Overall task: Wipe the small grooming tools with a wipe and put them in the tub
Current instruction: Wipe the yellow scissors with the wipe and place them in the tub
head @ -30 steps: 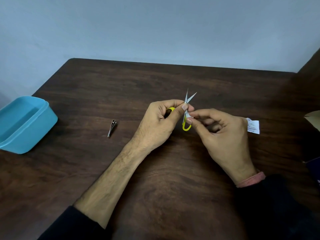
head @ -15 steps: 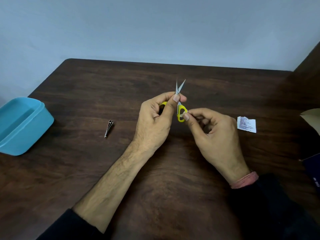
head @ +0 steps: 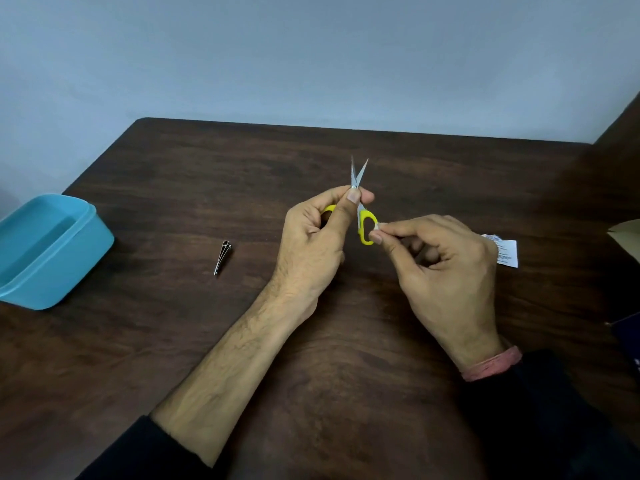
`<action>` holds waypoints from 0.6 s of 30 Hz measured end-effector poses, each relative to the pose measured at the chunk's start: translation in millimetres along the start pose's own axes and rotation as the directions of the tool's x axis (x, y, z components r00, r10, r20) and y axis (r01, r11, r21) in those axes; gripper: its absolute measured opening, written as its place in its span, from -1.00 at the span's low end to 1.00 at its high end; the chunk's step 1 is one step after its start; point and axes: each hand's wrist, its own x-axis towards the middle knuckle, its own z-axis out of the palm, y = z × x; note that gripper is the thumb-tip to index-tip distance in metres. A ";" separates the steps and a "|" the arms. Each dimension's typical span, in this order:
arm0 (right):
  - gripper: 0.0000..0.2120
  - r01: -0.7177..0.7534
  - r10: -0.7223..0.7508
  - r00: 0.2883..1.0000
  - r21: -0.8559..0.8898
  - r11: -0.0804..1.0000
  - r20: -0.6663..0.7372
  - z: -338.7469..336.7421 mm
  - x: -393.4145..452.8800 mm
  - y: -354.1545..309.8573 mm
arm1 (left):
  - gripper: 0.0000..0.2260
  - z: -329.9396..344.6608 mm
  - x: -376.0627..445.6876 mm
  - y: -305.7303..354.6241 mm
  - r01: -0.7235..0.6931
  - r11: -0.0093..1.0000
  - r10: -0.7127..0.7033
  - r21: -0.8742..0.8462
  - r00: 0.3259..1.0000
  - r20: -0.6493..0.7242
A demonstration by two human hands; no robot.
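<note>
The small scissors [head: 360, 202] are standing blades-up and slightly parted at mid-tabletop [head: 346, 358], the left hand [head: 311, 244] pinching them just below the pivot. The right hand [head: 440, 268], at 3 o'clock, is pinching a bit of white wipe [head: 376, 229] against the yellow loop. A nail clipper [head: 222, 257] is lying at 9 o'clock, the blue tub [head: 52, 251] beyond it, and a white packet [head: 507, 252] is showing past the right hand.

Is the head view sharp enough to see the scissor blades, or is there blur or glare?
Head view: scissors mostly sharp, blade tips slightly soft, no glare; dim, even light; table edges bowed by the wide-angle lens; right corner falls into shadow.
</note>
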 end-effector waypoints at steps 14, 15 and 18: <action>-0.96 0.087 -0.086 0.996 -0.018 0.996 0.032 -1.4 0.1 -2.9 | -0.78 -4.2 2.5 -1.6 0.020 0.999 -0.020 -0.046 1.000 0.006; -0.96 0.089 -0.089 0.996 -0.024 0.996 0.030 -1.4 0.9 -2.8 | -0.78 -3.1 1.8 -2.5 0.008 1.000 -0.008 -0.022 1.000 0.022; -0.96 0.051 -0.051 0.999 -0.008 0.999 0.007 -2.7 2.1 -2.6 | -0.78 1.4 -1.6 -5.6 -0.042 0.997 0.037 0.059 0.997 0.075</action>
